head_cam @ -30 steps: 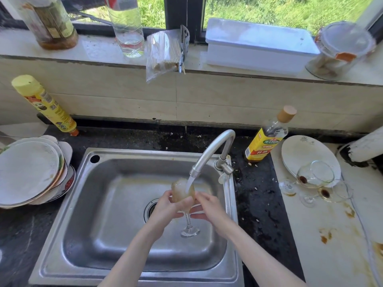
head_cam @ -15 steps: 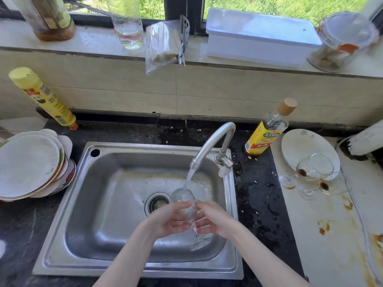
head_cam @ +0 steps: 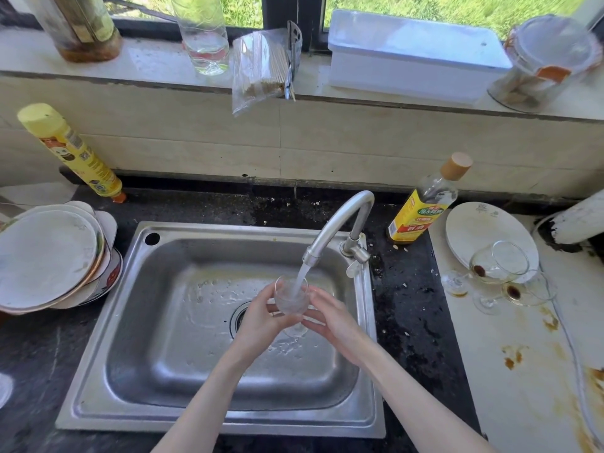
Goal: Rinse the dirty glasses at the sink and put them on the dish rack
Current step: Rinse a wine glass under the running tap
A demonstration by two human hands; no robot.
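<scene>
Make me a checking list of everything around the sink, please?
Surface: dark counter speckled with crumbs; white counter has brown stains.
Job's things: wine glass upright under the tap stream, over the sink; two dirty glasses lie tipped over on the right.
Clutter: stacked plates, yellow bottle, sauce bottle.
Hands: left hand grips the glass; right hand touches it, fingers straight.
Cables: thin white line on the right.
Surroundings: window sill with jars, white box.

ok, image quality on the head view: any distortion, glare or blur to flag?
Head view: wide-angle bowing bends the windowsill; hard sunlight washes out the white box and right counter; jar at the corner smeared; wine glass under the stream between the hands is sharp.
</scene>
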